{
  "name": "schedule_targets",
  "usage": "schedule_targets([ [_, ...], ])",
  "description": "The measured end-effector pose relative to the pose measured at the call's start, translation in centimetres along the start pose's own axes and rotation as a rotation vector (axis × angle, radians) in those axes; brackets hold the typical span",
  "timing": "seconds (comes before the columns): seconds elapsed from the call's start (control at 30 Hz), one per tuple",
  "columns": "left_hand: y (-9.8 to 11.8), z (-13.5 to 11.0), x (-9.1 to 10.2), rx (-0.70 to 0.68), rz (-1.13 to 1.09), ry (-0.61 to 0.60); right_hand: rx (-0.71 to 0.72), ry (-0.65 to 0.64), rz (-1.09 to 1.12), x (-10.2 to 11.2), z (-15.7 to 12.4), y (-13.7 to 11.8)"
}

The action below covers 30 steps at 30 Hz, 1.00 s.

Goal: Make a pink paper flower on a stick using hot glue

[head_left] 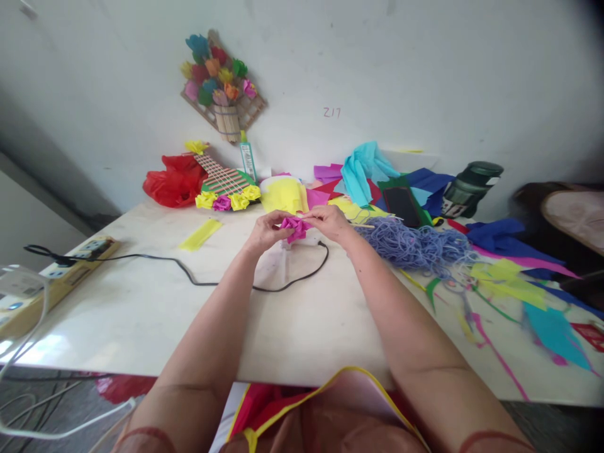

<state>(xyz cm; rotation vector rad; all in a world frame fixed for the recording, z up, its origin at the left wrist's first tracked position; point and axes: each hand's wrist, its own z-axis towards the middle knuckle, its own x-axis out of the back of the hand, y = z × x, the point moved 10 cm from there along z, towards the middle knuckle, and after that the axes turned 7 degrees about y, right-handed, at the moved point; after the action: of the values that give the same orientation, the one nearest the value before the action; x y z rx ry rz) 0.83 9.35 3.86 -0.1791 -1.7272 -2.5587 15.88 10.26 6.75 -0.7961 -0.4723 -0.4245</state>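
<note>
In the head view a magenta crepe-paper flower [295, 229] is held up over the middle of the table. My left hand [268, 233] pinches its left side between thumb and fingers. From the other side, my right hand [330, 223] has its fingertips closed on the flower's right edge. Just below the hands is a pale tool [285, 259], perhaps a glue gun, mostly hidden behind the flower and the left hand. A black cord [268, 290] loops from beside it across the table to the left.
A power strip [85, 255] lies at the left, near a yellow paper strip [201, 234]. Behind are a stick-woven craft [221, 167] with paper flowers and a glue bottle [247, 157]. Tangled blue-violet string [415, 244], scissors [465, 305], a phone [402, 206] and a dark green bottle [472, 189] are right.
</note>
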Motion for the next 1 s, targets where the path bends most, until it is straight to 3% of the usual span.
schedule_targets([
  [0.4,0.03,0.06,-0.03,-0.026,-0.015,0.004,0.103,0.013,0.055,-0.09,0.04,-0.69],
  [1.0,0.28,0.15,0.37,-0.028,-0.031,0.036,-0.091,-0.034,-0.308,0.55,-0.59,0.21],
])
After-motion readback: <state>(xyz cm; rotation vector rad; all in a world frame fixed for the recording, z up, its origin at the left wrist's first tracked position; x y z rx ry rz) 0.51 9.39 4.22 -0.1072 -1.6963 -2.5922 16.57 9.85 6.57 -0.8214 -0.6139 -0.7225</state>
